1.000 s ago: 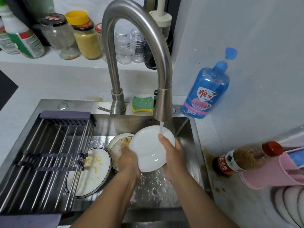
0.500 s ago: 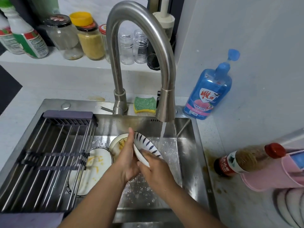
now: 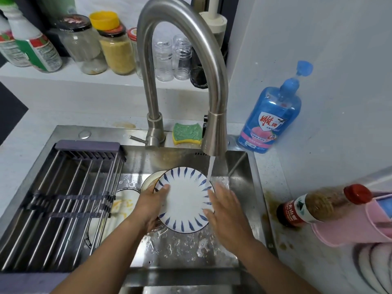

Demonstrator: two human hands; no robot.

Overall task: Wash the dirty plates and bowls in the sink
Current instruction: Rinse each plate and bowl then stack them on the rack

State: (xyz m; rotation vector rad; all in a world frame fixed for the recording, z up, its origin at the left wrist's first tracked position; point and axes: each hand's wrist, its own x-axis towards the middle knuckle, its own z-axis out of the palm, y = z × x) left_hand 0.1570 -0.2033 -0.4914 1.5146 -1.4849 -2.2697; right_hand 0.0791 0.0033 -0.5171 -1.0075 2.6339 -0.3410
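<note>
A white plate with blue leaf marks around its rim (image 3: pixel 185 200) faces up toward me over the steel sink (image 3: pixel 252 187). My left hand (image 3: pixel 151 205) grips its left edge, thumb on the face. My right hand (image 3: pixel 228 211) lies flat against its right edge, fingers spread. Water runs from the faucet (image 3: pixel 214 136) onto the plate's upper right rim. Behind the plate a dirty bowl (image 3: pixel 149 180) shows partly. A large plate with yellow food stains (image 3: pixel 123 205) lies in the sink under the rack.
A roll-up drying rack (image 3: pixel 63 204) covers the sink's left half. A green and yellow sponge (image 3: pixel 186 133) sits behind the faucet. A blue dish soap bottle (image 3: pixel 271 115), a sauce bottle (image 3: pixel 318 205) and a pink container (image 3: pixel 350 228) stand on the right counter. Jars line the back ledge.
The plate has been turned from its plain white underside, through an edge-on tilt, to show its patterned face. My right hand has shifted from the plate's back to its right edge.
</note>
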